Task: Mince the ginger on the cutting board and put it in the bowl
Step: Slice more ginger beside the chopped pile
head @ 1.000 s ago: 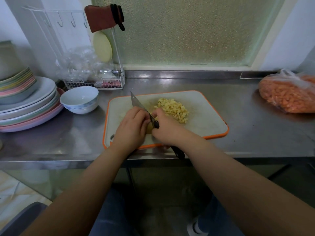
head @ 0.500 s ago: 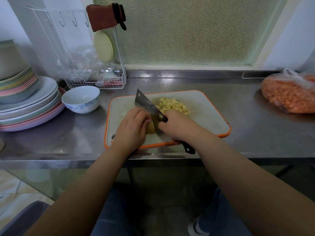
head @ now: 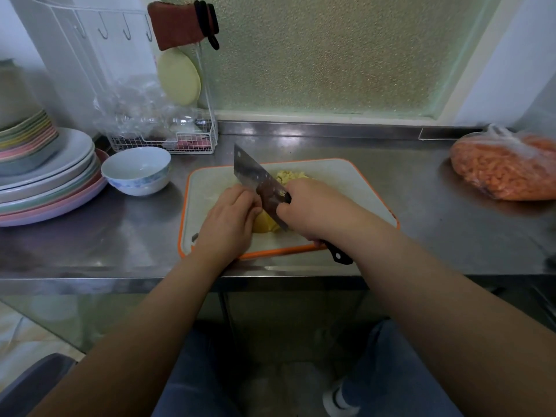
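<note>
While the right hand point(head: 313, 210) is gripping the black handle of the cleaver point(head: 261, 188), the mincing step is plainly the one in progress, judging by what is lying on the cutting board point(head: 355, 188). The left hand point(head: 228, 218) is curling its fingers over the uncut piece of ginger point(head: 264, 222) and pinning it to the board near the front edge, a little left of the board's middle. Only a small yellow part of that piece is showing between the two hands, so its long axis is hard to tell; it seems to be lying roughly across the board, left to right, with its cut face turned toward the blade.

The cleaver's long axis is running diagonally, with the handle sticking out over the board's front edge toward the person and the blade's far end pointing toward the back left corner of the board. Its flat side is tilting up toward the camera, and its heel is sitting right against the ginger.

A heap of chopped ginger point(head: 290, 176) is lying near the back edge of the board, partly hidden behind the blade. The bowl point(head: 135, 171) is standing on the counter point(head: 421, 224) just off the board's left edge, and nothing is showing inside it.

The task looks partly done, with the transfer not yet begun. The next move is calling for a straight cut down beside the left knuckles, keeping the fingertips tucked clear of the edge.
</note>
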Demonstrator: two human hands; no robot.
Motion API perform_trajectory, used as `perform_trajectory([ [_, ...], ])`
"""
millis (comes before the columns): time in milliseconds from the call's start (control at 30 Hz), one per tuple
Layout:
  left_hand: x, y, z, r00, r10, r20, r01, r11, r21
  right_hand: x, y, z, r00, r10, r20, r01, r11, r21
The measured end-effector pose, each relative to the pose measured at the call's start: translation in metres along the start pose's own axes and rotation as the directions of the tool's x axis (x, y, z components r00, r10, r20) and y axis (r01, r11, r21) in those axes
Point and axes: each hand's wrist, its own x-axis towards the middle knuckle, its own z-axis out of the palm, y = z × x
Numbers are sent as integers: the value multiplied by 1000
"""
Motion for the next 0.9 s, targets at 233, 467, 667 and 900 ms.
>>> perform_trajectory([
  [233, 0, 1, 0, 1000, 3, 6, -3, 1000, -13, 9, -10, 0, 996, 43, 77, -39, 998, -56],
  [467, 1, 0, 1, 1000, 10, 3, -10, 1000, 8, 27, -11, 8, 989, 47, 141, -43, 999, -32],
  [667, 0, -2, -1, 1000, -12, 10, 12, 1000, 2, 33, -13, 22, 992, 26, 122, -23, 999, -31],
  [900, -2, 0, -3, 1000, 4, -3, -4, 1000, -2, 31, -17, 40, 988, 40, 148, -13, 983, -180],
])
